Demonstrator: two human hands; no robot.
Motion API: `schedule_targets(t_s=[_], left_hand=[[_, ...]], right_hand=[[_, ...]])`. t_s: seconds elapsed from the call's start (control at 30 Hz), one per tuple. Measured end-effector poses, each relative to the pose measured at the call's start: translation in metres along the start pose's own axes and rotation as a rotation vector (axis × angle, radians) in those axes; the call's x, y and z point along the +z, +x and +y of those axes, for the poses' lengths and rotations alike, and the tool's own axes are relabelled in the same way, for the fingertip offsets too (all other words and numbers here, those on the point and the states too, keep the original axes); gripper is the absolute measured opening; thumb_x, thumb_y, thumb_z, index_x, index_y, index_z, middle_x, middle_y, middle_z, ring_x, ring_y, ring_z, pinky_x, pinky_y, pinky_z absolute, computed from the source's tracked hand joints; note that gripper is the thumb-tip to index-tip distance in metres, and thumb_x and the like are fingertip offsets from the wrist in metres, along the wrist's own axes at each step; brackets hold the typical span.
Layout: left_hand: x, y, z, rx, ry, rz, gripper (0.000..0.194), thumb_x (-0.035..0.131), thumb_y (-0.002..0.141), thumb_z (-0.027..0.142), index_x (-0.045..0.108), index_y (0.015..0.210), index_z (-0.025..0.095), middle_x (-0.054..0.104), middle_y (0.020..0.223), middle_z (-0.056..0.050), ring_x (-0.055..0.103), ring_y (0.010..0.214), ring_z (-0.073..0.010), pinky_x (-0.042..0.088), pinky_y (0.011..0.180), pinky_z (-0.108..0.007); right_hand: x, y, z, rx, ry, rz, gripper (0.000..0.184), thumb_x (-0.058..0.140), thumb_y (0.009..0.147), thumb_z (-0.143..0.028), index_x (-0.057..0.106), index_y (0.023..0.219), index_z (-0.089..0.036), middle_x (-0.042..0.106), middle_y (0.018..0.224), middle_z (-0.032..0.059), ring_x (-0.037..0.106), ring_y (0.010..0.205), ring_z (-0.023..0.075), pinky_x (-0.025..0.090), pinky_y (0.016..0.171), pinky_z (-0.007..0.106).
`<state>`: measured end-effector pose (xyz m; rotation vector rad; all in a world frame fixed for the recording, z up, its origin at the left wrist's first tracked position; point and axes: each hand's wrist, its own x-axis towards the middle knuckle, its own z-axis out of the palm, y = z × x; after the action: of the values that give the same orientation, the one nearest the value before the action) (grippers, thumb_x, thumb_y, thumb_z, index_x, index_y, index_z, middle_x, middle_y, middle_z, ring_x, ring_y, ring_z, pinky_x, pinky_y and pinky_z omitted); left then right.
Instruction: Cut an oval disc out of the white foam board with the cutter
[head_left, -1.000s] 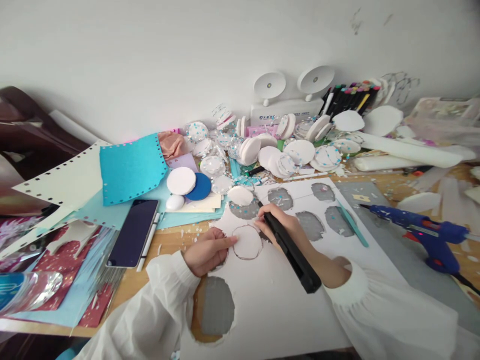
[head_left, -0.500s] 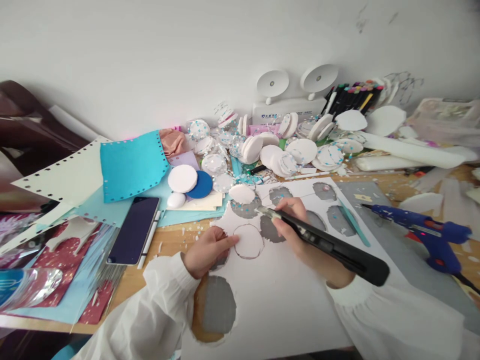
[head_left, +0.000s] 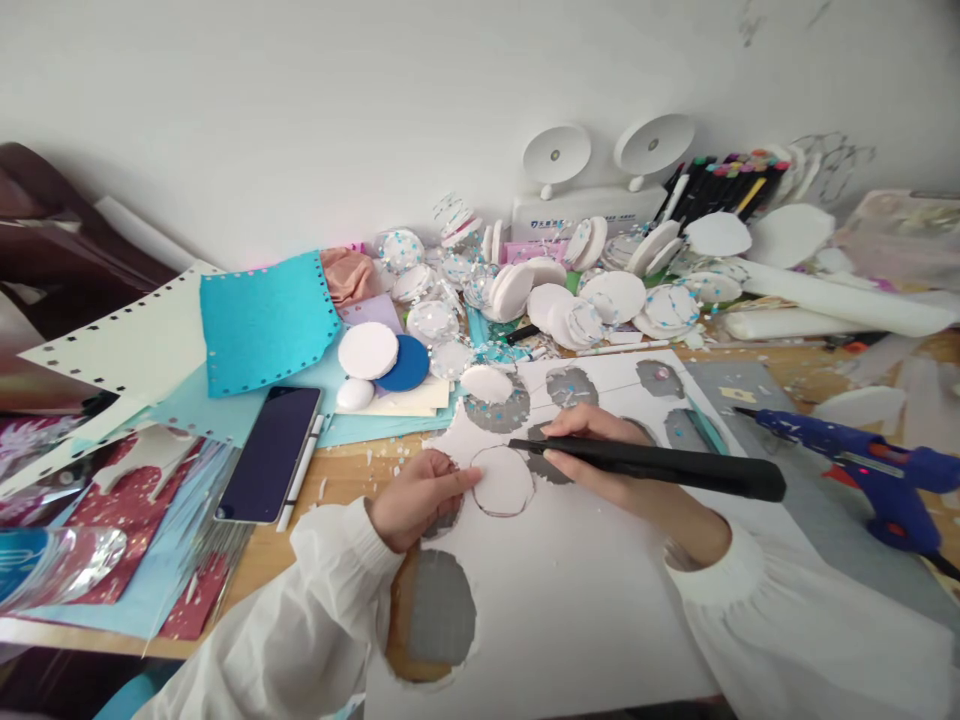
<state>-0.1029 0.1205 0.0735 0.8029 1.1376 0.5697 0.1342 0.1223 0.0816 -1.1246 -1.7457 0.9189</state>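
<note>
A white foam board with several rough round holes lies in front of me. Near its left side is a circle with a dark outline, still within the sheet. My left hand pinches the board beside that circle, thumb on top and fingers partly hidden in a hole. In my right hand is a black utility knife, its handle slanting to the right. The knife's tip is at the circle's upper edge; whether it cuts into the foam I cannot tell.
Right of the board lies a blue glue gun. White discs, several wrapped in beaded wire, pile up behind. A phone and a blue felt sheet are on the left. A teal strip rests on the board.
The utility knife has turned in my right hand: its handle end has risen and its tip has come to the circle's upper edge. My left hand keeps its hold. The view has shifted slightly.
</note>
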Motion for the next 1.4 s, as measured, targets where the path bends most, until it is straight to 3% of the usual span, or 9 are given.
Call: schedule_targets(t_s=[0.4,0.77,0.97,1.13,1.4], left_hand=[[0.001,0.001,0.001,0.004,-0.028,-0.005,0.062,0.084,0.054,0.046,0.028,0.046,0.019,0.026,0.043,0.011,0.026,0.040,-0.0012,0.019,0.040,-0.017],[0.000,0.001,-0.001,0.000,-0.046,0.007,0.063,0.085,0.053,0.044,0.027,0.047,0.019,0.026,0.044,0.011,0.027,0.041,-0.0010,0.019,0.041,-0.017],[-0.001,0.002,-0.001,0.008,-0.076,-0.014,0.061,0.085,0.055,0.043,0.029,0.048,0.019,0.029,0.043,0.011,0.029,0.040,-0.0009,0.021,0.040,-0.016],[0.000,0.001,-0.001,0.017,-0.138,-0.022,0.059,0.086,0.054,0.039,0.031,0.048,0.018,0.033,0.043,0.010,0.033,0.040,-0.0010,0.024,0.040,-0.015],[0.005,-0.001,0.003,0.005,-0.240,-0.033,0.057,0.089,0.051,0.033,0.034,0.046,0.018,0.043,0.043,0.007,0.044,0.043,-0.0038,0.036,0.043,-0.016]], right_hand=[[0.006,0.000,0.006,0.049,0.022,-0.092,0.006,0.061,0.084,-0.026,0.062,0.089,-0.024,0.067,0.087,0.0018,0.061,0.078,0.0167,0.046,0.066,0.027],[0.002,0.001,0.006,0.079,0.029,-0.170,0.003,0.058,0.084,-0.024,0.058,0.084,-0.021,0.059,0.071,-0.0015,0.052,0.064,0.0130,0.037,0.057,0.025],[-0.002,0.000,0.007,0.081,0.120,-0.081,0.003,0.061,0.081,-0.021,0.059,0.081,-0.020,0.060,0.073,-0.0007,0.051,0.066,0.0132,0.036,0.059,0.026],[-0.001,-0.007,0.015,0.137,0.562,0.127,0.006,0.059,0.082,-0.021,0.054,0.081,-0.022,0.052,0.059,-0.0058,0.040,0.048,0.0087,0.027,0.047,0.024],[0.001,-0.005,0.020,0.192,0.590,0.071,0.008,0.063,0.079,-0.021,0.055,0.081,-0.021,0.052,0.057,-0.0055,0.043,0.050,0.0093,0.025,0.046,0.024]])
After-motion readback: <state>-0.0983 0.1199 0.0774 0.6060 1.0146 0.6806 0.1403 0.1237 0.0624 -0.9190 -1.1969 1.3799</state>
